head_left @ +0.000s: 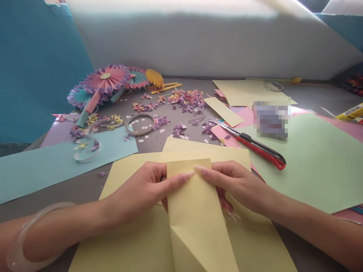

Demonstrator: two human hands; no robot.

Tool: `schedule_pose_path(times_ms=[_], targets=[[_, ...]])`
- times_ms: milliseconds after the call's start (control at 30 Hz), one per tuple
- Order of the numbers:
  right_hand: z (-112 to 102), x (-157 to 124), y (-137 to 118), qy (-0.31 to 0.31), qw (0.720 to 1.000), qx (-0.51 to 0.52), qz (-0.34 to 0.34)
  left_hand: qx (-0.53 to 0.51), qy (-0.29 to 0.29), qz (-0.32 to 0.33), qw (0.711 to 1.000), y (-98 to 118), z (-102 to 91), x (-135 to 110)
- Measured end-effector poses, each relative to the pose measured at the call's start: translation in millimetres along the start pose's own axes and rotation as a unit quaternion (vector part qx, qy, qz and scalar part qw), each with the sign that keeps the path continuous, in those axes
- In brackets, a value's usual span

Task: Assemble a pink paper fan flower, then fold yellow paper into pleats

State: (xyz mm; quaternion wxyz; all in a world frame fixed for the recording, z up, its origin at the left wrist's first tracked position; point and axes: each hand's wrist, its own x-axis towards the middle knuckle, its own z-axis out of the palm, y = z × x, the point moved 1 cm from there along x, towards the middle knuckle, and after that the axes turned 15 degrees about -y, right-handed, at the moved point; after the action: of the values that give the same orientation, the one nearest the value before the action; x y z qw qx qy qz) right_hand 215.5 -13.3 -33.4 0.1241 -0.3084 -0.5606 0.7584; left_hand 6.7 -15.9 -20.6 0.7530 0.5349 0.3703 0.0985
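Note:
A large sheet of pale yellow paper (pixel 195 211) lies folded on the grey table (pixel 93 192), its upper flap standing at the centre. My left hand (pixel 141 189) grips the flap's left edge, with the thumb on top. My right hand (pixel 235 185) holds the right edge, its fingers curling under the paper. The two fingertips nearly meet over the flap. A clear bangle (pixel 31 234) circles my left wrist.
A red utility knife (pixel 255 143) lies on a pale green sheet (pixel 309 162) to the right. A blue sheet (pixel 62 166) lies left. Paper fans (pixel 104 81), purple scraps (pixel 185 100) and a tape roll (pixel 140 124) lie beyond. A pixelated patch (pixel 271 119) hides something.

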Motion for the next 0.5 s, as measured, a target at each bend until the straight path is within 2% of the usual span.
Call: schedule_pose_path(times_ms=[167,500], targets=[[0.4,0.8,-1.3,0.005,1.0,0.005,0.004,-0.012,-0.007,-0.005,1.0,-0.1,0.2,1.1],[1.5,-1.3,-4.6,0.021,0.999,-0.028,-0.007,0.003,-0.001,0.045,0.999,1.2,-0.4,0.0]])
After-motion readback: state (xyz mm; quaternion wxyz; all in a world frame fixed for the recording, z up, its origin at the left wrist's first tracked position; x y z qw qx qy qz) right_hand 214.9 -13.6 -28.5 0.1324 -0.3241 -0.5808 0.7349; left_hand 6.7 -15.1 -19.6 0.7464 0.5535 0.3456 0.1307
